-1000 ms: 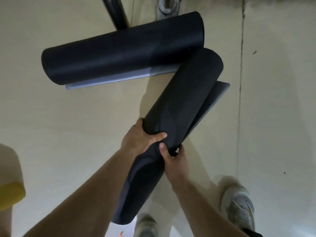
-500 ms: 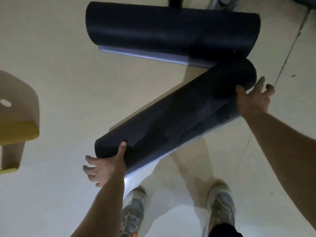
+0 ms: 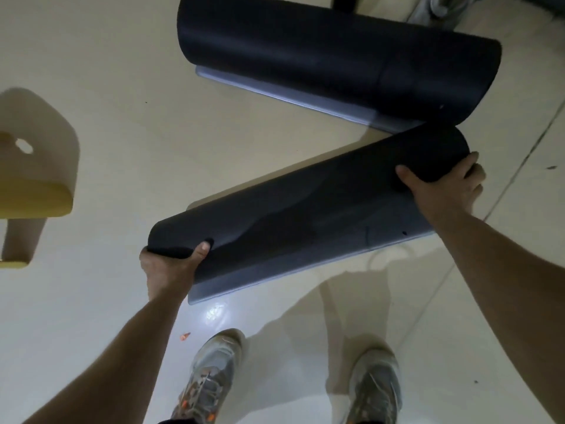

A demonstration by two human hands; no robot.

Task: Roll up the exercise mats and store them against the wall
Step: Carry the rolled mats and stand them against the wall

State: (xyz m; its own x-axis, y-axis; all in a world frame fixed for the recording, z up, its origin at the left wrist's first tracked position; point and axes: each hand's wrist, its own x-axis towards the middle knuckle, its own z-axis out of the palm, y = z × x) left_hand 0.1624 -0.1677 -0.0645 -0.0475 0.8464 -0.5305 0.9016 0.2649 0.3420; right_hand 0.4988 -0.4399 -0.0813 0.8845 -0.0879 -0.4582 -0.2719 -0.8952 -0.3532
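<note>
Floor (image 3: 116, 71): pale glossy tile is seen throughout.
Grout line (image 3: 516, 168): drawn diagonally at 3 o'clock.
Stool (image 3: 36, 179): yellow and tan, cut off at 9 o'clock.
Left sneaker (image 3: 211, 381): grey with orange accents, planted at 6 o'clock.
Right sneaker (image 3: 374, 390): grey, planted at 5 o'clock.
Orange scrap (image 3: 185, 336): laid at 7 o'clock, near the left sneaker.
Dark post (image 3: 345, 1): cut off at 12 o'clock.

Illumination is dim and warm-toned; one small specular glare marks the glossy floor (image 3: 215, 312); shadows are soft and diffuse; wide-angle distortion bends the edges.
</note>
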